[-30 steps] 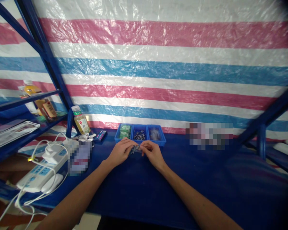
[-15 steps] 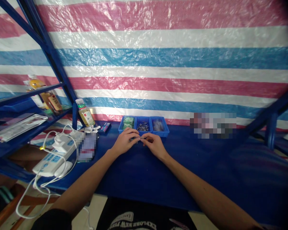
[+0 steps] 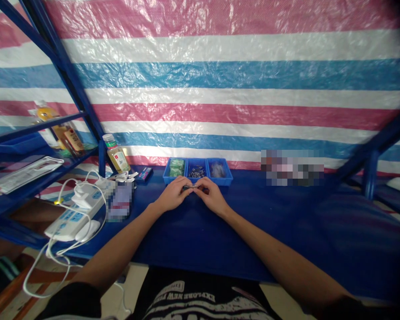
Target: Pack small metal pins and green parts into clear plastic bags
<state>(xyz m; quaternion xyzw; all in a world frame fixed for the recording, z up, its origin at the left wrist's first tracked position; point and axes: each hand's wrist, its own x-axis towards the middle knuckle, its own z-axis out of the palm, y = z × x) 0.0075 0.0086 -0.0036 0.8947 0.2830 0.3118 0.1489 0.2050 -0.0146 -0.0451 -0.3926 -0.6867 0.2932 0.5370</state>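
Observation:
My left hand point(image 3: 174, 194) and my right hand point(image 3: 212, 196) meet above the blue table, fingertips almost touching. Both are closed in a pinch on a small, thin, dark and silvery piece point(image 3: 190, 186); fingers cover most of it, and its kind cannot be made out. Just behind them stand three joined blue bins. The left bin point(image 3: 166, 179) holds green material, perhaps packets. Many small slender metal pieces point(image 3: 196, 170) lie in the middle bin, and clear plastic material point(image 3: 217, 170) fills the right one.
To the left lie a white power strip point(image 3: 65, 222) with tangled cables, a blurred phone-like object point(image 3: 119, 201) and a small dark blue box point(image 3: 144, 174). A bottle point(image 3: 116, 153) stands behind them. Blue frame posts point(image 3: 371, 173) and a striped sheet point(image 3: 220, 75) enclose the table point(image 3: 200, 242).
The view has shifted slightly, so everything sits a little higher. My hands have drawn closer together, and my fingers now cover more of the small piece.

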